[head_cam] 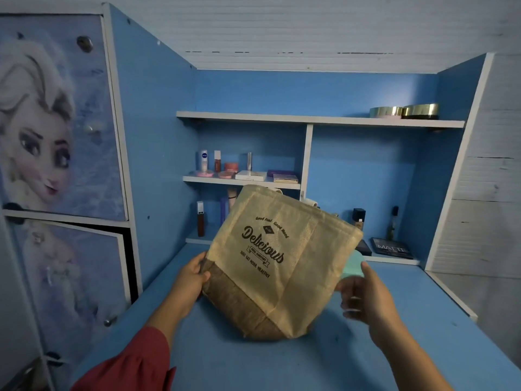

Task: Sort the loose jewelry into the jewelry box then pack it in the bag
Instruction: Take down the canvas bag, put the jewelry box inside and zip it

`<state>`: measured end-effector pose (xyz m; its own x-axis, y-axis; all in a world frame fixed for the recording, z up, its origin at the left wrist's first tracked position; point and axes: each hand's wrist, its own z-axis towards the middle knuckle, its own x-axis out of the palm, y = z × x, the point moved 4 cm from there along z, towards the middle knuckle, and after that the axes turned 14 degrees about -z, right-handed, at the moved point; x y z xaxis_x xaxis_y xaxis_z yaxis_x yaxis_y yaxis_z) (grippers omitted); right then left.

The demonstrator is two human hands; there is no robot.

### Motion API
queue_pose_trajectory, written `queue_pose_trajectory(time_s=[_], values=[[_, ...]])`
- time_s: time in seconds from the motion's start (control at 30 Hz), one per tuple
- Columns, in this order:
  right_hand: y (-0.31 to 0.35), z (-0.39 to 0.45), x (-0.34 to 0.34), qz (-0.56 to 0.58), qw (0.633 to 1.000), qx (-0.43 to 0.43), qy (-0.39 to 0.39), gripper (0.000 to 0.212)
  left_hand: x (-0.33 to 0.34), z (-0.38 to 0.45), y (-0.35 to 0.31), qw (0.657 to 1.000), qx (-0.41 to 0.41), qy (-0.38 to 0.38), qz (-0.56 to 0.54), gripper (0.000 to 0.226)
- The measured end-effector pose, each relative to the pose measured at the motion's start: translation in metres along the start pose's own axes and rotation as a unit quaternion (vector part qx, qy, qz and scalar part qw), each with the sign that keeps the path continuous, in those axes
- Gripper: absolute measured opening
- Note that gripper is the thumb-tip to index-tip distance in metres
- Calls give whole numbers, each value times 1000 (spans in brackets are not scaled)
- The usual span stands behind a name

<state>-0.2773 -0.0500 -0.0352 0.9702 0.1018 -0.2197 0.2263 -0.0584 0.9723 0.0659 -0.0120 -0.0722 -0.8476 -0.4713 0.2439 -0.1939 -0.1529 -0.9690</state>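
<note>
The tan bag (279, 266) stands tilted on the blue desk (282, 362), with the mint jewelry box (353, 266) peeking out behind its right edge (mostly hidden). The left hand (191, 277) grips the bag's lower left side; the right hand (363, 294) is blurred, fingers loosely spread near the box. The soft bag could slump and block the box.
</note>
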Motion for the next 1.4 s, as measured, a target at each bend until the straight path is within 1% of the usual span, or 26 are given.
queue_pose_trajectory(time_s=[0.07,0.1,0.13,0.2,0.23,0.27,0.3,0.4,0.47,0.53,0.6,0.7,0.73,0.8,0.83,0.9,0.93,1.0,1.07,1.13,1.17,1.23,1.3,1.33,1.4], values=[[21,8,-9,18,999,-16,-33,58,6,-3,-7,998,3,5,55,51],[34,13,-12,26,999,-23,-34,54,9,-4,-11,997,5,5,82,49],[48,19,-14,24,999,-31,-24,52,13,-3,-17,994,8,5,110,44],[71,31,-14,-2,999,-40,21,49,20,-2,-27,982,23,-9,189,32],[79,36,-12,-17,998,-37,49,46,24,-2,-34,973,35,-18,228,30],[85,40,-10,-30,996,-28,74,43,29,-1,-41,965,47,-26,256,37],[89,42,-7,-44,994,-18,95,38,37,-3,-50,962,64,-25,264,42],[95,35,7,-90,986,-25,139,22,71,-15,-86,956,126,16,266,40],[98,25,18,-70,985,-48,152,16,95,-27,-109,949,154,57,268,41],[100,12,28,-43,986,-67,145,14,115,-37,-125,943,168,108,268,43],[100,-2,37,-27,988,-76,130,15,131,-46,-134,937,178,152,258,53],[95,-23,53,18,988,-83,127,12,148,-63,-141,934,162,195,250,79],[91,-29,58,36,987,-85,132,12,153,-67,-140,929,155,208,264,78],[84,-38,67,60,983,-83,154,13,160,-76,-138,907,155,222,322,59],[81,-41,71,65,980,-81,167,11,162,-80,-138,888,167,219,369,52],[74,-46,78,73,976,-75,189,6,160,-86,-137,842,187,200,466,47],[71,-47,80,73,975,-68,198,6,159,-87,-136,819,194,192,505,43],[66,-52,84,61,970,-54,227,15,157,-91,-136,783,209,180,558,31],[60,-55,87,40,964,-43,259,22,155,-91,-136,765,232,153,581,23],[55,-58,87,15,961,-32,276,22,154,-89,-137,773,263,115,566,21],[53,-58,86,-2,961,-25,277,22,153,-86,-137,787,271,99,545,23],[48,-56,83,-65,957,-5,281,29,148,-80,-135,832,264,79,481,28],[44,-55,76,-175,944,8,281,39,141,-75,-133,870,259,67,415,32],[43,-52,72,-228,937,2,265,42,137,-73,-132,880,260,57,394,33],[44,-41,62,-291,937,-30,191,48,128,-71,-130,894,265,37,361,32]])
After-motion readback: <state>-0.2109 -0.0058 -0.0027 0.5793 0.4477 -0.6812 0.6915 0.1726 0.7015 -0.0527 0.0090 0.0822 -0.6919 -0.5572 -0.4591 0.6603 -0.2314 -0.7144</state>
